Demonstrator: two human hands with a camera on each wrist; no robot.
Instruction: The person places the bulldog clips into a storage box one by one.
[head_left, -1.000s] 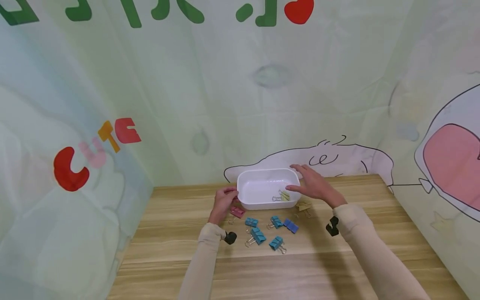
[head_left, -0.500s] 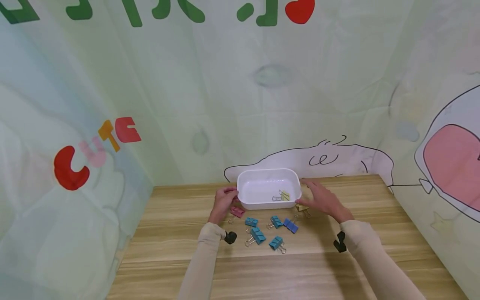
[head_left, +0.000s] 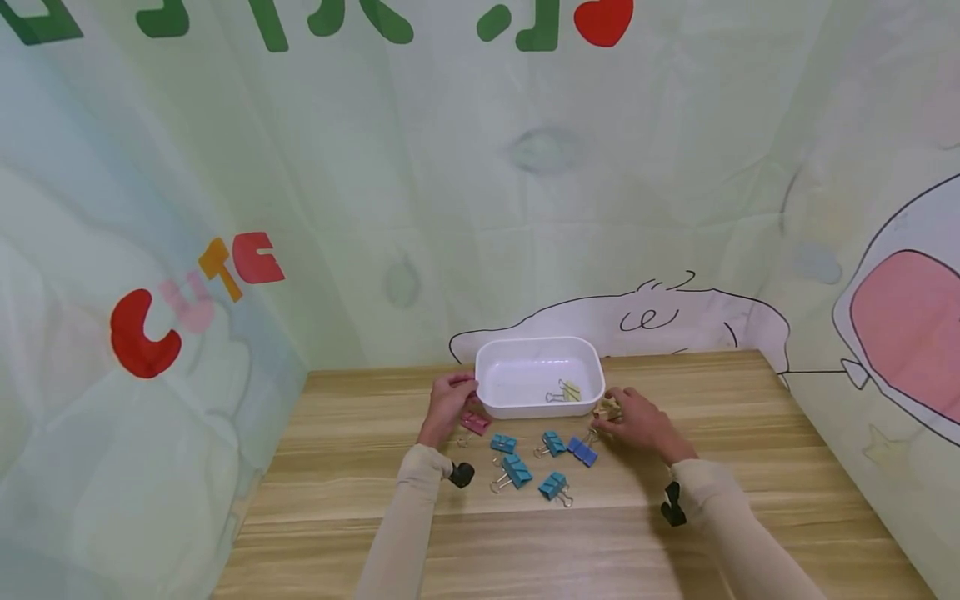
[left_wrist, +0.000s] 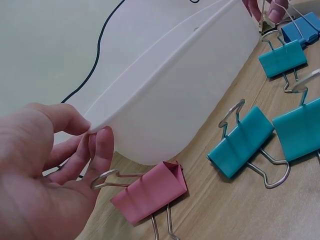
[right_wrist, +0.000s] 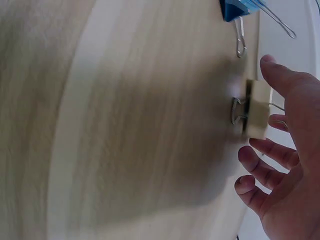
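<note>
My left hand [head_left: 447, 408] pinches the left rim of a white plastic box [head_left: 525, 412] between thumb and fingers. A yellow binder clip [head_left: 572, 391] lies inside the box near its right end. Just outside the box's right corner, another yellow binder clip [right_wrist: 259, 110] sits between the spread thumb and fingers of my right hand [head_left: 641, 421]. In the right wrist view a gap shows between thumb and clip; whether a finger touches it, I cannot tell. Below my left hand lies a pink binder clip [left_wrist: 150, 193].
Several teal binder clips, one a larger clip [head_left: 516, 471], lie on the wooden table [head_left: 540, 550] in front of the box. A blue binder clip [head_left: 582, 452] is left of my right hand. A printed curtain [head_left: 420, 167] hangs behind the table.
My right hand has left the box's right side and come down around the yellow clip on the table. The left hand keeps its hold on the rim.
</note>
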